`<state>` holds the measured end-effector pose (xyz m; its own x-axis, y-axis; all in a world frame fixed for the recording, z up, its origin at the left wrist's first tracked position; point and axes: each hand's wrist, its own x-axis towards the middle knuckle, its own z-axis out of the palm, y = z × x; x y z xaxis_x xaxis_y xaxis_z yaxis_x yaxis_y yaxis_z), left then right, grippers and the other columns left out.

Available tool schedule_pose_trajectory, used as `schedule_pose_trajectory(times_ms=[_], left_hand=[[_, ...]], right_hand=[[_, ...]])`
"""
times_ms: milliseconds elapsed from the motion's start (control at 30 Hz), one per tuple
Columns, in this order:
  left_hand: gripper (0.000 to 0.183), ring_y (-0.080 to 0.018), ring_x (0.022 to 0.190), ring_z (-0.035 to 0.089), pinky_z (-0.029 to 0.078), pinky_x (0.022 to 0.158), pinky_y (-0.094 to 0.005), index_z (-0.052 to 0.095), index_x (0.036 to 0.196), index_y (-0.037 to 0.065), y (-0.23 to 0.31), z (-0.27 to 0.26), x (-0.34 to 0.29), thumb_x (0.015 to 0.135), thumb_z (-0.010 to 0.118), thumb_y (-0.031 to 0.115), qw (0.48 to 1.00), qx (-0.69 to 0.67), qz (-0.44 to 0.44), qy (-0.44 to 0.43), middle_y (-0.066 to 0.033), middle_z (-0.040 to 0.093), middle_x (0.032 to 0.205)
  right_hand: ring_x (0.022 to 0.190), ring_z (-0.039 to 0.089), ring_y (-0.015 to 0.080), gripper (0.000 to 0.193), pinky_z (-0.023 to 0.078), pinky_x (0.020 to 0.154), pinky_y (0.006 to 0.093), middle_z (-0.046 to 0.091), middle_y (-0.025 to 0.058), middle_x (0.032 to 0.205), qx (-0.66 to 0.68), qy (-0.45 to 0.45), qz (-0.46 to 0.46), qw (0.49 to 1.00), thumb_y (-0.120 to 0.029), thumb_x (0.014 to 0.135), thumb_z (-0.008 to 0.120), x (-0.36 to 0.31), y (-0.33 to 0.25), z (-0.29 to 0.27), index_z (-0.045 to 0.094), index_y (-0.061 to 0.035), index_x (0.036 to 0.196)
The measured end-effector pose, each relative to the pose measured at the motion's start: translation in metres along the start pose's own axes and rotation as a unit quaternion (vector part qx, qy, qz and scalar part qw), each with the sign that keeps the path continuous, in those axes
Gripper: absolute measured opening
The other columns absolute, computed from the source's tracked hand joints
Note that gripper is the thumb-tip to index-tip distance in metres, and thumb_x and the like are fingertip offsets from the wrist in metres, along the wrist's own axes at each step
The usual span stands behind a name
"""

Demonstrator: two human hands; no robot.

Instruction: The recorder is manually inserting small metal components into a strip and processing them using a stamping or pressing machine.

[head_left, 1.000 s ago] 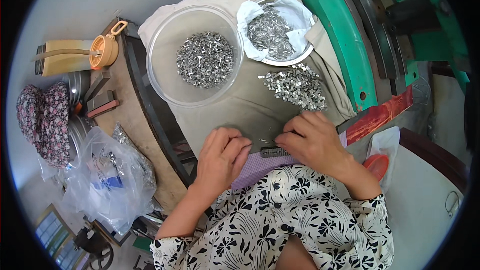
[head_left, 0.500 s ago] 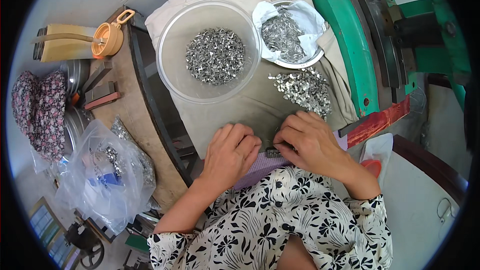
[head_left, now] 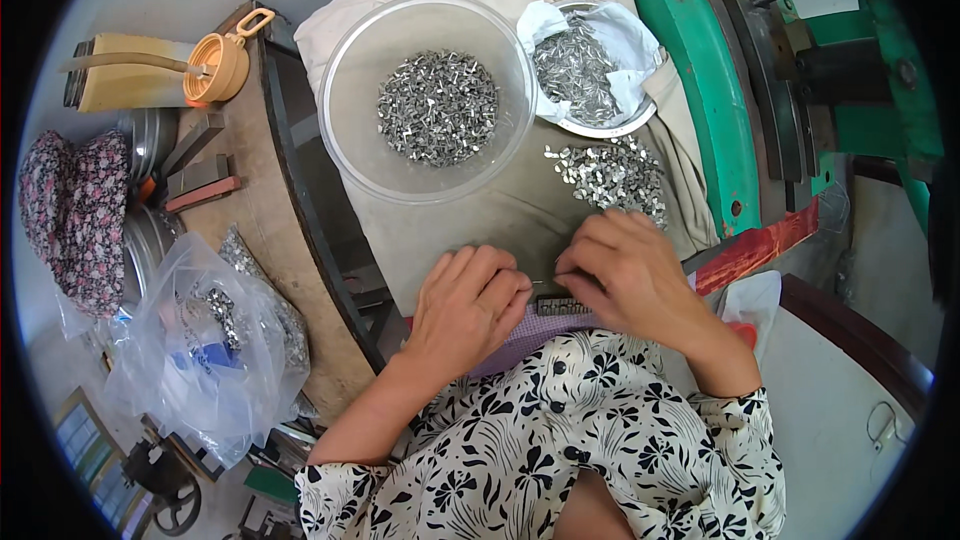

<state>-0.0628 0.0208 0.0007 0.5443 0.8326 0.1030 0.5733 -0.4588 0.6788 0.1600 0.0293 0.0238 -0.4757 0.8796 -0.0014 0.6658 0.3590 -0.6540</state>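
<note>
My left hand (head_left: 468, 298) is closed in a pinch above the lap edge of the cloth. A thin, bright metal pin (head_left: 537, 283) juts from its fingertips. My right hand (head_left: 632, 265) faces it from the right, fingers curled and thumb drawn in; whatever it pinches is too small to make out. Between and just below the fingertips lies a small dark slotted metal block (head_left: 562, 306), its right end partly behind my right thumb. Beyond my right hand spreads a loose pile of small flat metal pieces (head_left: 612, 178).
A large clear tub (head_left: 345, 155) holds many small metal parts. Beside it, a metal bowl (head_left: 610, 128) lined with white cloth holds thin pins. A green machine (head_left: 690, 100) stands at the right. Plastic bags (head_left: 205, 380) and an orange-lidded bottle (head_left: 217, 70) are at left.
My right hand has shifted slightly up and away from the block, so more of the block shows. The left hand stays nearly in place, with the thin pin now visible at its fingertips.
</note>
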Motion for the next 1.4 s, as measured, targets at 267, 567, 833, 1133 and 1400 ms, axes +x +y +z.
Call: schedule_pose_trajectory(times_ms=[267,567,833,1133,1400], left_hand=[[0.013,-0.0226,0.088,0.057,0.045,0.076,-0.0361,0.066,0.089,0.009,0.006,0.006,0.009,0.078,0.073,0.011,0.999,0.027,0.005,-0.024,-0.0031,0.058,0.095],[0.01,-0.0227,0.085,0.057,0.045,0.075,-0.0358,0.065,0.087,0.008,0.008,0.0,0.004,0.08,0.071,0.011,0.998,0.049,-0.006,-0.032,-0.0034,0.057,0.093],[0.011,-0.0212,0.082,0.057,0.044,0.072,-0.0342,0.062,0.091,0.006,0.016,-0.005,0.007,0.084,0.068,0.013,0.992,0.115,0.019,-0.051,-0.0051,0.056,0.092],[0.019,-0.0234,0.077,0.059,0.042,0.067,-0.0365,0.063,0.097,0.008,0.042,-0.011,0.092,0.081,0.072,0.01,0.974,0.163,0.119,0.106,-0.0057,0.059,0.095],[0.004,-0.0156,0.086,0.056,0.04,0.072,-0.0307,0.061,0.081,0.011,0.019,0.002,0.149,0.078,0.062,0.014,0.91,0.311,0.203,0.186,-0.0012,0.055,0.086]], right_hand=[[0.081,0.057,0.0225,0.012,0.043,0.072,0.0359,0.057,0.0025,0.084,-0.077,0.012,-0.049,0.996,-0.01,0.074,0.075,0.007,0.009,0.0,0.066,-0.0098,0.084],[0.084,0.055,0.0237,0.01,0.043,0.075,0.0366,0.054,0.0058,0.085,-0.151,-0.036,-0.055,0.986,-0.014,0.08,0.066,-0.002,-0.001,0.0,0.063,-0.0076,0.086],[0.081,0.056,0.0289,0.018,0.041,0.071,0.0401,0.057,0.0071,0.086,-0.176,0.182,0.002,0.967,-0.005,0.076,0.074,0.036,0.014,-0.034,0.061,-0.0076,0.088],[0.086,0.058,0.0248,0.022,0.044,0.076,0.0374,0.061,0.0038,0.09,-0.112,0.204,0.003,0.973,-0.005,0.075,0.075,-0.004,0.022,-0.04,0.07,-0.0091,0.096],[0.078,0.057,0.0226,0.025,0.044,0.067,0.0353,0.061,0.002,0.088,-0.059,0.17,0.028,0.983,-0.01,0.073,0.079,-0.088,0.012,-0.009,0.074,-0.01,0.098]])
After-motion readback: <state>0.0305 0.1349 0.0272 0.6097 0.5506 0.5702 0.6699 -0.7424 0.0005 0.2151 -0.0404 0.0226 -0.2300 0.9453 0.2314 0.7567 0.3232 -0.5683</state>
